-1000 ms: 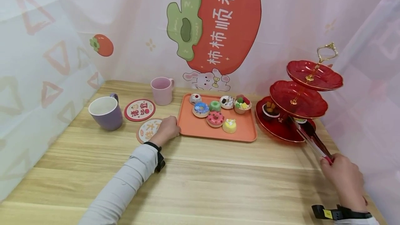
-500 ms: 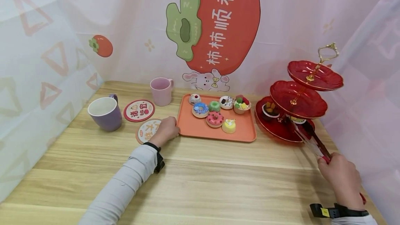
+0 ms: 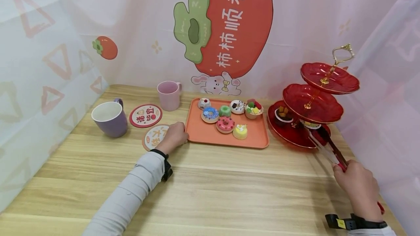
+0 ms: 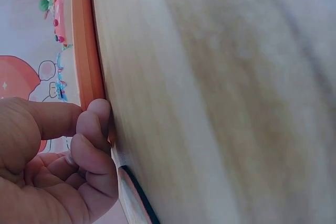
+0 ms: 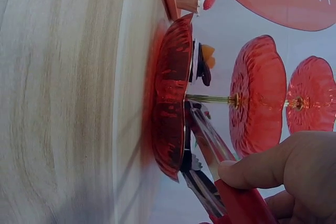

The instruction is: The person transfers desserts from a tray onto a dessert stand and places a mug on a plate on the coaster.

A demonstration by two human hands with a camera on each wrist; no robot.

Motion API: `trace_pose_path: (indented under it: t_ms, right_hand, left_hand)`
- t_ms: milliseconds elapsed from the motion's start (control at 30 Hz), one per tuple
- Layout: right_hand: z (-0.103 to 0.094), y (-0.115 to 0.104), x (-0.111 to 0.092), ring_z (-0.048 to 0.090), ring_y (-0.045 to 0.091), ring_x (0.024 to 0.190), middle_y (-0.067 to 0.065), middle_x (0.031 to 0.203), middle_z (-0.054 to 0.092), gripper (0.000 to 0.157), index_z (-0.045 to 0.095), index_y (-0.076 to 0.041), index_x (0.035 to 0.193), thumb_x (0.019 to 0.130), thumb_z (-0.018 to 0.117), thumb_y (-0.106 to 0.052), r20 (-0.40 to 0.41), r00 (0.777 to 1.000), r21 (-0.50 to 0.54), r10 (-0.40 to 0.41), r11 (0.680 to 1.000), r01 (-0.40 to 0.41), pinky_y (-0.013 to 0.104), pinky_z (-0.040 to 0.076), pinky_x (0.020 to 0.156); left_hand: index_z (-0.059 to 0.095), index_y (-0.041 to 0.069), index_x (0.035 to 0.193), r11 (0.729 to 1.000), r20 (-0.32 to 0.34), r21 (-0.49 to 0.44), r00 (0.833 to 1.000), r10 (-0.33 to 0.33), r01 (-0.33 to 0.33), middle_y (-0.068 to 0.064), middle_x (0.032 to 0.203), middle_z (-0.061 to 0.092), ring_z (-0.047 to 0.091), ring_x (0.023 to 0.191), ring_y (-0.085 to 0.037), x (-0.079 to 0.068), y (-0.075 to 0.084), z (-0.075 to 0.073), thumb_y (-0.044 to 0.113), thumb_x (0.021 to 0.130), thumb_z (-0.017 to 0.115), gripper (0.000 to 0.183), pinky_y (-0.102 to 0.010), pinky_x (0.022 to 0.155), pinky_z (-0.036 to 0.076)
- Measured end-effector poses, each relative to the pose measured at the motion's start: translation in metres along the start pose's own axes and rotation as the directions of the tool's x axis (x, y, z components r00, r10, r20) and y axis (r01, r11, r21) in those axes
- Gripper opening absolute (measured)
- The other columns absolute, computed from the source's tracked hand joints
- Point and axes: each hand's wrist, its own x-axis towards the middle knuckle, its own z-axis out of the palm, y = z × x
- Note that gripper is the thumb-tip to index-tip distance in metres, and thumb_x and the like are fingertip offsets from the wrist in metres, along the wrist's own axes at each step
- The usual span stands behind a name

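In the head view my left hand (image 3: pixel 175 134) pinches the near left corner of the orange tray (image 3: pixel 203 134); the left wrist view shows thumb and finger at its rim. My right hand (image 3: pixel 357 187) grips red-handled tongs (image 5: pixel 239 200). The tong tips reach over the bottom plate (image 3: pixel 295 139) of the red three-tier stand (image 3: pixel 315 105), one on each side of a small toy cake (image 3: pixel 311 125) in a white-rimmed cup. The middle tier partly hides this cake. Left of it on the same plate sits a dark cup cake (image 3: pixel 283 115) with orange topping.
Toy sweets lie on the tray, among them a pink donut (image 3: pixel 225 124), a blue donut (image 3: pixel 210 114) and a fruit tart (image 3: pixel 254 109). To the left stand a purple mug (image 3: pixel 113 119), a pink mug (image 3: pixel 168 95), a red coaster (image 3: pixel 146 115) and a white coaster (image 3: pixel 154 137).
The right hand has shifted slightly left with the tongs, whose arms stand a little wider apart. The cake at their tips appears slightly further left and higher. My left hand stays at the tray corner.
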Motion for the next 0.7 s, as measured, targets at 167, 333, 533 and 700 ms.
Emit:
trace_pose_path:
  t_ms: [167,333,533,700]
  right_hand:
    - [-0.0007,-0.0009,-0.0034,0.039,0.024,0.048,0.007,0.057,0.038,0.038,0.046,0.0,0.072,0.09,0.051,-0.033,0.012,1.0,-0.008,0.023,1.0,-0.023,0.034,0.029,0.041]
    - [-0.0018,-0.001,-0.0053,0.04,0.024,0.049,0.008,0.057,0.04,0.037,0.047,0.001,0.074,0.09,0.05,-0.033,0.025,0.999,-0.013,0.043,0.999,-0.043,0.034,0.03,0.041]
    - [-0.0055,-0.0018,-0.0078,0.042,0.025,0.05,0.009,0.059,0.041,0.04,0.047,0.001,0.075,0.091,0.048,-0.036,0.047,0.998,-0.015,0.05,0.999,-0.05,0.036,0.031,0.041]
    - [-0.009,-0.0018,-0.0092,0.042,0.025,0.05,0.009,0.059,0.04,0.041,0.047,0.001,0.073,0.091,0.048,-0.036,0.058,0.996,-0.027,0.064,0.998,-0.062,0.036,0.031,0.041]
  left_hand:
    - [0.057,0.004,0.063,1.0,0.002,0.002,1.0,0.007,-0.007,-0.007,0.055,0.057,0.048,0.048,-0.021,0.0006,-0.0001,0.0003,0.002,0.084,0.054,0.021,-0.029,0.048,0.033]
    - [0.057,0.004,0.061,1.0,0.006,-0.01,1.0,0.0,0.0,-0.008,0.054,0.057,0.048,0.047,-0.021,0.0003,-0.0001,-0.0004,0.002,0.084,0.053,0.023,-0.028,0.048,0.033]
    - [0.055,0.005,0.059,1.0,0.009,-0.015,1.0,-0.005,0.005,-0.008,0.053,0.055,0.044,0.045,-0.02,-0.0022,0.002,-0.0035,0.001,0.083,0.052,0.025,-0.028,0.047,0.032]
    - [0.056,0.005,0.061,1.0,0.005,-0.004,1.0,-0.009,0.009,-0.009,0.055,0.056,0.043,0.045,-0.02,0.0006,-0.0002,-0.0013,0.002,0.084,0.054,0.023,-0.028,0.047,0.031]
